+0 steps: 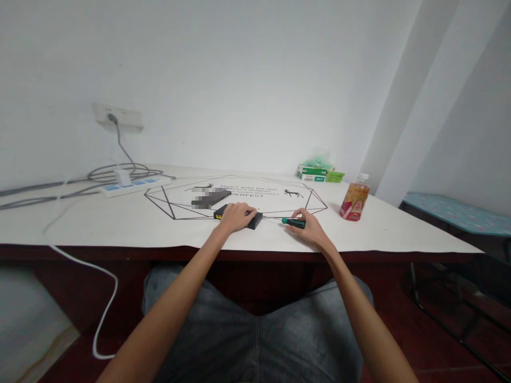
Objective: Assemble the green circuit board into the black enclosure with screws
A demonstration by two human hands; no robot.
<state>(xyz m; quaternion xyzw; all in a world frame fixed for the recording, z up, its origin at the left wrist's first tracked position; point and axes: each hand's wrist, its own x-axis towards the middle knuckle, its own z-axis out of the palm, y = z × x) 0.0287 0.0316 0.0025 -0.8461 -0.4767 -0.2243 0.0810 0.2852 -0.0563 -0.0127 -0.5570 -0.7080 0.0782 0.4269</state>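
My left hand [238, 217] is closed over a flat black box-shaped device [255, 221] lying on the white table, its yellow-marked end showing on the left. In my right hand [311, 227] is a screwdriver [294, 223] with a black and green handle. Its thin shaft points left, towards the right end of the black device; whether the tip touches it is too small to tell. Behind my left hand lies a dark oblong piece [215, 199], partly blurred by pixelation.
To the right stands a bottle [355, 198] of reddish drink. Green and white boxes [313, 173] with a plastic bag sit at the back. On the left are a power strip [133, 184], coiled grey cables [120, 171] and a white cable [101, 270] hanging over the table edge.
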